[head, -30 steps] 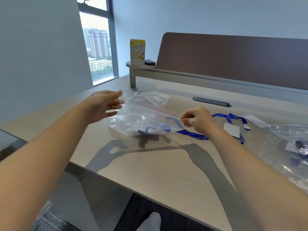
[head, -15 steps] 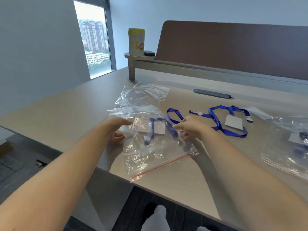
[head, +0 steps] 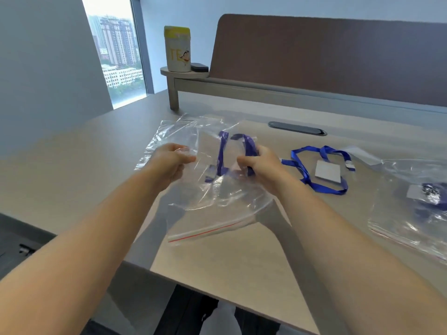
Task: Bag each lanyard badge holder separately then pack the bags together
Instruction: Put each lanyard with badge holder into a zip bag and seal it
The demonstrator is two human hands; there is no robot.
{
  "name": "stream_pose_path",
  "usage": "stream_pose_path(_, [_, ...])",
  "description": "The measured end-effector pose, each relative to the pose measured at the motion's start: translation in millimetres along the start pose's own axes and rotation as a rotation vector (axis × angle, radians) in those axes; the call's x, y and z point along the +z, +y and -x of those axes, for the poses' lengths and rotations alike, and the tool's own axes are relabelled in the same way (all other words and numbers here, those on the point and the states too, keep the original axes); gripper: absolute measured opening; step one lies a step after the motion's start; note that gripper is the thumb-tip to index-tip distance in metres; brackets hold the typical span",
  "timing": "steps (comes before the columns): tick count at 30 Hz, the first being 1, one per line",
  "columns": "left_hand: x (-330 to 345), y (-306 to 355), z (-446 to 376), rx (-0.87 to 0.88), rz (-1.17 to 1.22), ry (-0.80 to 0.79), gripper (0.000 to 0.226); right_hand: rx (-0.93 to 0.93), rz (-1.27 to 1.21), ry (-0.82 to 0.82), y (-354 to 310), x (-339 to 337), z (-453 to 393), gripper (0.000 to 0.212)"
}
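A clear zip bag (head: 212, 209) with a red seal line lies in front of me on the desk, its sealed edge toward me. My left hand (head: 169, 160) pinches the bag's plastic at its left side. My right hand (head: 261, 165) grips a blue lanyard (head: 222, 151) whose strap loops stand up between my hands; its badge holder shows faintly through the plastic. A second blue lanyard with a white badge holder (head: 327, 171) lies loose to the right. Another bag holding a lanyard (head: 425, 201) rests at the far right.
An empty clear bag (head: 179, 126) lies behind my hands. A white and yellow canister (head: 177, 49) and a small black object (head: 199, 67) stand on a raised shelf at the back. A cable slot (head: 297, 128) sits in the desk. The desk's front edge runs close below the bag.
The bag came down from the air onto the desk. My right hand has since lifted the blue lanyard's strap up, and my left hand has shifted onto the bag's left side.
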State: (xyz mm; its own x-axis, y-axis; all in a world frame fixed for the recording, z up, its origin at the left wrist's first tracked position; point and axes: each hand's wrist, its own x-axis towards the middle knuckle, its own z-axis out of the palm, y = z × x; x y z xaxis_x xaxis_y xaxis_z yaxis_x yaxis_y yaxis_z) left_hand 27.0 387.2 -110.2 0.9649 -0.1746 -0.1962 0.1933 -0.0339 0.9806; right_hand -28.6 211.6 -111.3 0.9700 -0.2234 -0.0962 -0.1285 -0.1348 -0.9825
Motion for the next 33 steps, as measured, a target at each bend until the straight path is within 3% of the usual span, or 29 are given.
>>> stream_pose_path(2, [18.0, 13.9, 4.0, 0.039, 0.025, -0.03, 0.02, -0.051, -0.043, 0.064, -9.1, -16.0, 10.2, 0.012])
stream_pose_path(6, [66.7, 28.5, 11.7, 0.129, 0.022, -0.154, 0.048, -0.128, -0.116, 0.283, -14.1, -67.1, 30.6, 0.014])
stream_pose_path(10, [128.8, 29.1, 18.5, 0.202, -0.136, -0.215, 0.051, -0.184, -0.081, 0.562, -4.9, -130.7, 53.8, 0.028])
stream_pose_path(18, [249.2, 9.4, 12.1, 0.231, -0.723, -0.381, 0.037, -0.111, -0.009, 0.91, 20.2, -252.3, 96.0, 0.023])
stream_pose_path(20, [273.7, 3.8, 6.1, 0.279, -0.916, -0.381, 0.037, -0.029, 0.14, 0.984, 29.7, -275.4, 98.9, 0.01])
stream_pose_path(21, [284.1, 0.3, 1.3, 0.304, -1.004, -0.386, 0.032, 0.007, 0.226, 1.018, 36.7, -287.5, 98.7, 0.021])
stream_pose_path(23, [303.7, -8.9, -10.9, 0.336, -1.109, -0.338, 0.021, 0.104, 0.353, 1.035, 48.7, -305.1, 99.0, 0.042])
stream_pose_path(24, [313.1, -13.4, -17.6, 0.34, -1.133, -0.302, 0.027, 0.152, 0.41, 1.049, 53.1, -311.3, 99.3, 0.046])
stream_pose_path(27, [330.1, -21.6, -27.5, 0.372, -1.259, -0.216, 0.026, 0.264, 0.549, 1.052, 60.9, -326.9, 95.8, 0.049])
stream_pose_path(30, [335.9, -25.6, -32.0, 0.331, -1.321, -0.176, 0.021, 0.306, 0.642, 1.025, 65.4, -335.6, 90.6, 0.065])
stream_pose_path(33, [339.4, -27.9, -33.8, 0.265, -1.348, -0.147, 0.037, 0.346, 0.962, 1.007, 73.5, -338.8, 88.2, 0.064])
